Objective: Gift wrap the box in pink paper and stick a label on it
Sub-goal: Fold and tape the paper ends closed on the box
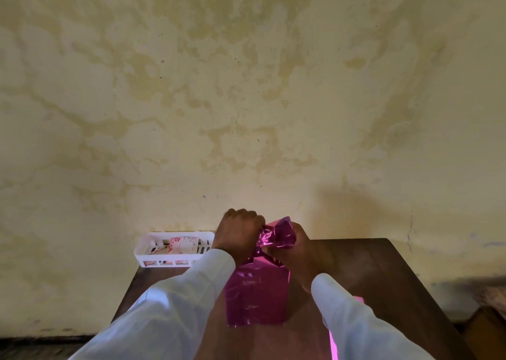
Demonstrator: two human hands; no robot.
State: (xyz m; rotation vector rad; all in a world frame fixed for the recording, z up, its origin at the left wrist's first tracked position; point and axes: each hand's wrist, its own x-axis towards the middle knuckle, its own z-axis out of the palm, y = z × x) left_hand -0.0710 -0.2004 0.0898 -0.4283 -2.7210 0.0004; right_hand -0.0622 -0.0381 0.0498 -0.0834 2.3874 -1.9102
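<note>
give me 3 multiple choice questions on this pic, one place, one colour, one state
1. Where is the white basket?
A the table's far left corner, by the wall
B on the floor
C on a chair

2. What colour is the paper around the box?
A gold
B pink
C green

3. What are the hands doing?
A resting flat
B waving
C left hand and right hand both pinching the gathered paper

Answers: A, it sits at the table's far edge; B, shiny pink foil; C, both hands' fingers curl on it.

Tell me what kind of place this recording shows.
Probably a plain room in a home: a dark wooden table against a stained yellowish wall, with a white plastic basket on it.
</note>
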